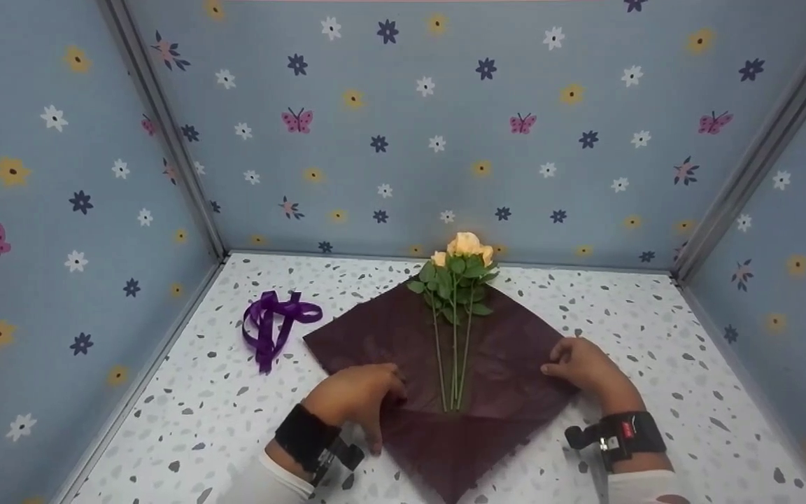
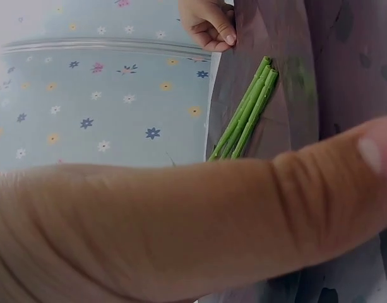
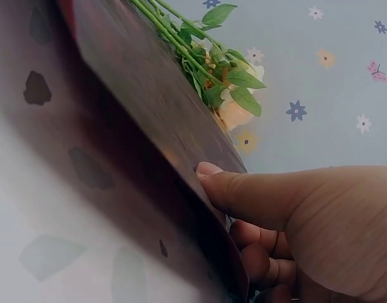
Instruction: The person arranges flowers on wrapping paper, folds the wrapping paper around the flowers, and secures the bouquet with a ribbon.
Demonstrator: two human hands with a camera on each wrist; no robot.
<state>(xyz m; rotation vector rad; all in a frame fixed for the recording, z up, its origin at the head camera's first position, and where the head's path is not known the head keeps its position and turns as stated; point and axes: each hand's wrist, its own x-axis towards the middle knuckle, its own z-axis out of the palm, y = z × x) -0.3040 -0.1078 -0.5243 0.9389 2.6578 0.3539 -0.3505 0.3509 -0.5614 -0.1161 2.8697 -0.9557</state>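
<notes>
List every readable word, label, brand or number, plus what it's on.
No readable text.
Red label on the black right wrist strap: pale marks, too small and blurred to read.
Maroon wrapping sheet: no lettering visible.
Purple ribbon: no lettering visible.
Patterned back wall: printed flowers and butterflies, no letters or numbers visible.

We see a white, speckled tabletop [image 1: 189, 406] bearing a purple ribbon [image 1: 265, 332] and a dark maroon sheet [image 1: 375, 329], apparently paper.
</notes>
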